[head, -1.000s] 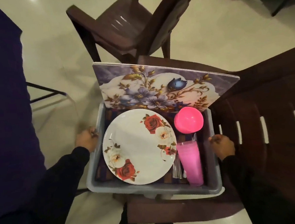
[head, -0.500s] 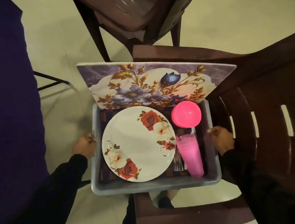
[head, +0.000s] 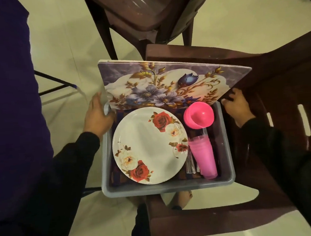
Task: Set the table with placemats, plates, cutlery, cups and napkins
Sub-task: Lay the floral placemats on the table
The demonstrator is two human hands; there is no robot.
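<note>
A grey bin (head: 167, 188) stands on a brown chair seat. Inside it lies a white plate with red roses (head: 145, 146), on a dark striped cloth (head: 116, 176). To the plate's right are a stack of pink cups (head: 204, 156), pink bowls (head: 199, 117) and clear cutlery (head: 190, 163). A stack of floral placemats (head: 166, 79) leans at the bin's far end. My left hand (head: 96, 115) rests at the bin's far left corner, fingers stretched beside the placemats' left edge. My right hand (head: 235, 106) curls its fingers on the placemats' lower right edge.
The brown plastic chair (head: 288, 88) under the bin has a slotted back at the right. A second brown chair (head: 142, 12) stands beyond it. A table under a dark purple cloth (head: 5, 92) fills the left. Pale floor tiles lie around.
Both hands left the bin's side rims and moved forward to the far end: the left to the bin's corner, the right onto the placemats' right edge.
</note>
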